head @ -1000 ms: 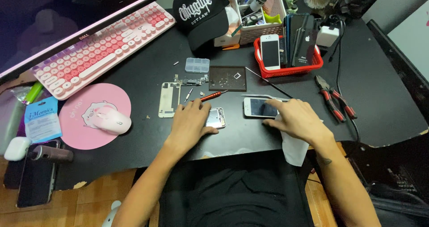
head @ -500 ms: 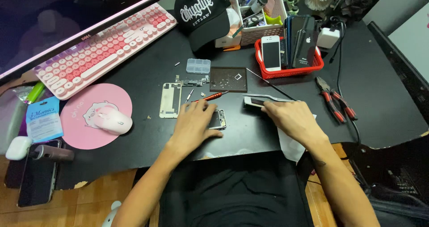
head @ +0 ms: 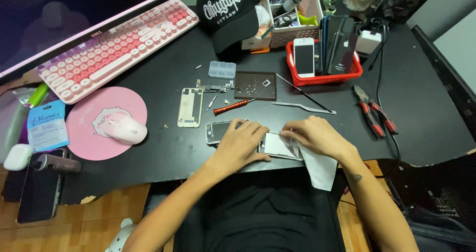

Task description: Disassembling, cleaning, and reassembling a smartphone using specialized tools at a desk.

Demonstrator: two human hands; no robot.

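Observation:
My left hand (head: 242, 144) lies over an opened phone body (head: 216, 131) near the desk's front edge. Its thumb touches the left edge of a white phone screen panel (head: 275, 145), steadying it. My right hand (head: 317, 135) presses a white cloth (head: 319, 167) onto the right end of that panel. The cloth hangs over the desk edge. The panel lies flat between the two hands, and the right hand hides part of it.
Behind the hands lie a red-handled screwdriver (head: 233, 106), tweezers (head: 303, 107), a dark parts mat (head: 255, 85), a clear parts box (head: 221, 69) and a phone back plate (head: 190, 107). A red basket of phones (head: 323, 69) and pliers (head: 375, 116) are to the right, a pink mouse (head: 126, 131) to the left.
My right hand has brought the white screen panel from further back on the desk toward the front edge, next to my left hand, and the cloth now lies over it.

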